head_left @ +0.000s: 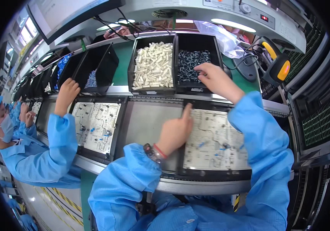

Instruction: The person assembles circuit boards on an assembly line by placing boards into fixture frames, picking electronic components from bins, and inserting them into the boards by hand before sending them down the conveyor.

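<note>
My left hand (175, 133) is over the left edge of a black carrier frame, its index finger stretched toward the frame's upper left corner and its other fingers curled under and partly hidden. Inside that frame lies a pale circuit board (215, 138) with small blue and dark components. My right hand (218, 79) reaches over the right side of a black bin (197, 89) of small dark parts (192, 63). Its thumb and fingers are bent toward each other; whatever is between their tips is too small to make out. Beside it stands a bin of cream-white connectors (153, 65).
Another framed circuit board (95, 127) sits on the conveyor rail to the left, by a co-worker (38, 150) in blue who reaches to other black bins (99, 69). A yellow-black barcode scanner (276, 63) stands at the right, next to a clear plastic bag (222, 38). A monitor (65, 15) hangs upper left.
</note>
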Demonstrator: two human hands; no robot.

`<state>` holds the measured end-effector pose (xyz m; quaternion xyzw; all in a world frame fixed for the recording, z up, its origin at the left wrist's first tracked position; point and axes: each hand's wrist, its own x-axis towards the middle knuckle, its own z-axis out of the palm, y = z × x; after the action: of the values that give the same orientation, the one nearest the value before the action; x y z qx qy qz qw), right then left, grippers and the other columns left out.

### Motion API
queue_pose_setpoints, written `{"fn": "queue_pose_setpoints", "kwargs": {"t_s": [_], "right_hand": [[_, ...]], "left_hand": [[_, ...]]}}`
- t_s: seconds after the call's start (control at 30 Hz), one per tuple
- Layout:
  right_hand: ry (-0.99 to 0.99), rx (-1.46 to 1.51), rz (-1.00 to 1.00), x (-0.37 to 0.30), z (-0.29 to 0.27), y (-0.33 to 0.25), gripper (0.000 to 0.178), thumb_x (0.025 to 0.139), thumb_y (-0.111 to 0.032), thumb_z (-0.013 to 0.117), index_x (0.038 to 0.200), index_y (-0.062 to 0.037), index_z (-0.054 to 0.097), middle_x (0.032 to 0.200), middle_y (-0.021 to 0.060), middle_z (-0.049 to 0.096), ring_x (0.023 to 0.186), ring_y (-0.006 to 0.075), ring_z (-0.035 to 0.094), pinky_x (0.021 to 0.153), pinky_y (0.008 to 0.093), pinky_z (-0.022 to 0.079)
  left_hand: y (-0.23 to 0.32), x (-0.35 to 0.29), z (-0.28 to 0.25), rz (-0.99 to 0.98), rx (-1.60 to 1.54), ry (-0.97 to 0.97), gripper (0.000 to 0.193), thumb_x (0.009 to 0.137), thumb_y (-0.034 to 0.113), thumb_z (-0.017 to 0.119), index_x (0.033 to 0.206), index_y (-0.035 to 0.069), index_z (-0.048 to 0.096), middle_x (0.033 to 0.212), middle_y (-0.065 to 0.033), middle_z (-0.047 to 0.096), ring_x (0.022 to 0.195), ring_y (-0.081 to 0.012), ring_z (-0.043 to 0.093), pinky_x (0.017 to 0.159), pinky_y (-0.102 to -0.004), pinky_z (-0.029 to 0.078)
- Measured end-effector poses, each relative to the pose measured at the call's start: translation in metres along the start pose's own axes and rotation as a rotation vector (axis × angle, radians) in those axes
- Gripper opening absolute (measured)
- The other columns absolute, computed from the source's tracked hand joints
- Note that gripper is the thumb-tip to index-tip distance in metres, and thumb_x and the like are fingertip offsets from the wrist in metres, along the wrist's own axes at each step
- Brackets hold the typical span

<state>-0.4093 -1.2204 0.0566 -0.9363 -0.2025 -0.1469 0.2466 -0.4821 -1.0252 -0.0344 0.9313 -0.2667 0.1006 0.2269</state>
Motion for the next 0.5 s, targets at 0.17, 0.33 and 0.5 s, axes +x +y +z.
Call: {"fn": "queue_pose_setpoints", "kwargs": {"t_s": [0.17,0.33,0.5], "right_hand": [[-0.031,-0.384,0.01,0.034,0.049,0.029,0.029,0.079,-0.008,0.058,0.107,-0.0007,0.059,0.098,0.0199,0.06,0.093,0.0352,0.059,0.084,0.0425,0.047],[-0.109,-0.228,0.156,0.03,0.036,0.005,0.011,0.075,-0.008,0.061,0.081,-0.0056,0.069,0.088,0.0152,0.066,0.089,0.03,0.063,0.079,0.0397,0.049],[0.228,-0.385,-0.184,0.019,0.035,0.028,0.007,0.076,-0.008,0.063,0.082,-0.0061,0.067,0.08,0.0087,0.059,0.079,0.0277,0.056,0.07,0.0375,0.047]], "left_hand": [[0.016,0.001,0.007,0.155,-0.315,-0.062,0.046,0.089,0.021,0.052,0.131,0.007,0.039,0.061,-0.0169,0.059,0.051,-0.0369,0.057,0.051,-0.0475,0.045],[-0.027,0.023,-0.035,0.199,-0.174,0.536,0.028,0.082,0.007,0.055,0.11,0.004,0.056,0.074,-0.0125,0.058,0.073,-0.0305,0.057,0.064,-0.0422,0.047],[-0.081,0.072,-0.058,0.128,0.176,0.604,0.012,0.078,0.008,0.057,0.087,0.002,0.062,0.087,-0.0113,0.057,0.083,-0.0304,0.051,0.074,-0.0406,0.043]]}}
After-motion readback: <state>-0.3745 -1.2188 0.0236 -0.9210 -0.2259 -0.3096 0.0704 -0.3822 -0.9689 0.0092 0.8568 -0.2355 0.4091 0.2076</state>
